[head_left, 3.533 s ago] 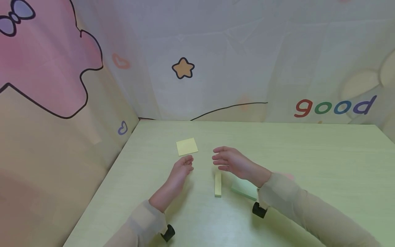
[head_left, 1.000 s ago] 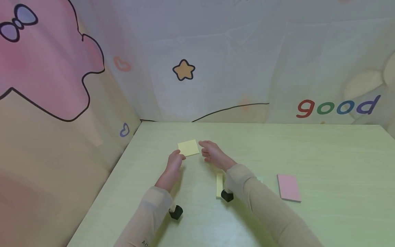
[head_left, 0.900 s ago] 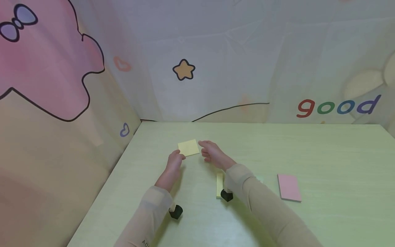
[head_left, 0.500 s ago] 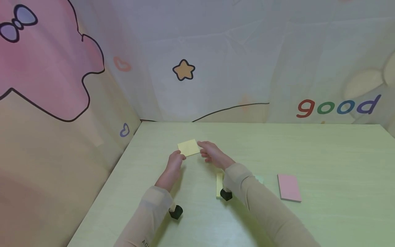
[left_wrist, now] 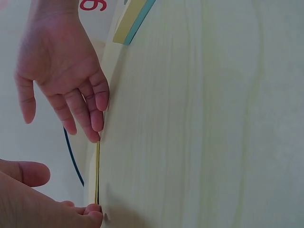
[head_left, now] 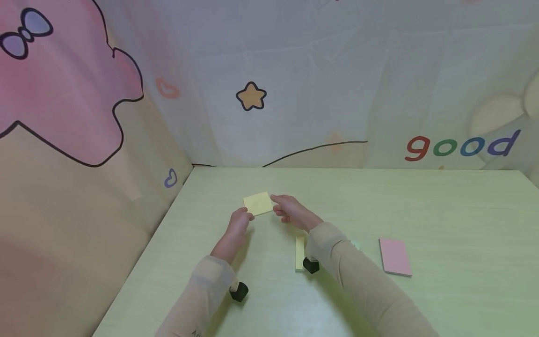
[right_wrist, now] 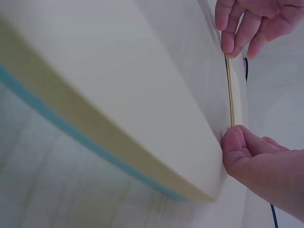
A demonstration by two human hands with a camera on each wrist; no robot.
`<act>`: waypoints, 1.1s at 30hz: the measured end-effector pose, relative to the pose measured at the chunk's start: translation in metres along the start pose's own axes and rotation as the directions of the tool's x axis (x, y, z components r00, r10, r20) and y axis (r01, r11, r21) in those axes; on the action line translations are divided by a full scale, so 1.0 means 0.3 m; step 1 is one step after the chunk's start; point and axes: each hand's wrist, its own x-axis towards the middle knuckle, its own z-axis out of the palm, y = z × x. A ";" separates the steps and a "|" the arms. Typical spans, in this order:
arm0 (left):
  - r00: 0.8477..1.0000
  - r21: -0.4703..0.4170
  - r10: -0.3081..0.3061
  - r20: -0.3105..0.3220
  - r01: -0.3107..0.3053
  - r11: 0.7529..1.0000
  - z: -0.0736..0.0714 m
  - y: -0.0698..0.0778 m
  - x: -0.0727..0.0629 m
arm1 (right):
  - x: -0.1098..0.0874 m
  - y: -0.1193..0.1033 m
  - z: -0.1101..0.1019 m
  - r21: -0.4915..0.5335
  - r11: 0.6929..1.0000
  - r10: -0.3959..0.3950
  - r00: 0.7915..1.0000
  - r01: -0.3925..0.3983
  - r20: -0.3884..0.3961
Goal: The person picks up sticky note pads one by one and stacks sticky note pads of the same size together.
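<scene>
A thin yellow sticky note pad (head_left: 258, 204) lies between my two hands at the far left of the table in the head view. My left hand (head_left: 237, 224) is at its near left corner, fingertips on the edge. My right hand (head_left: 296, 213) reaches its right edge, with extended fingers. Both wrist views show the pad edge-on as a thin yellow strip (left_wrist: 98, 171) (right_wrist: 230, 90) spanning the fingertips of the two hands. In the left wrist view my left thumb (left_wrist: 34, 174) stands apart from the pad.
A narrow yellow pad (head_left: 299, 252) lies left of my right sleeve. A mint pad (head_left: 355, 244) is mostly hidden under that sleeve. Right of it lies a pink pad (head_left: 395, 257). A printed cloth (head_left: 311, 84) hangs behind the light wooden table (head_left: 442, 206).
Since the oldest frame, both hands have come to the yellow pad, the right one moving left. The pink pad is uncovered. In the last half second the yellow pad has shifted slightly nearer.
</scene>
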 end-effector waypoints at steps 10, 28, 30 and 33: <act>1.000 0.016 -0.016 0.012 0.016 1.000 0.000 -0.007 -0.018 | -0.012 0.004 -0.020 -0.053 0.998 0.023 0.999 -0.021 0.022; 0.998 0.090 -0.001 0.055 -0.004 0.996 0.003 -0.021 -0.050 | -0.026 0.005 -0.055 -0.116 0.991 0.070 0.997 -0.066 0.028; 0.998 0.094 0.001 0.057 -0.007 0.996 0.005 -0.023 -0.051 | -0.026 0.008 -0.057 -0.128 0.989 0.072 0.997 -0.068 0.029; 0.998 0.097 0.003 0.056 -0.009 0.995 0.007 -0.026 -0.054 | -0.026 0.011 -0.061 -0.144 0.987 0.078 0.996 -0.073 0.030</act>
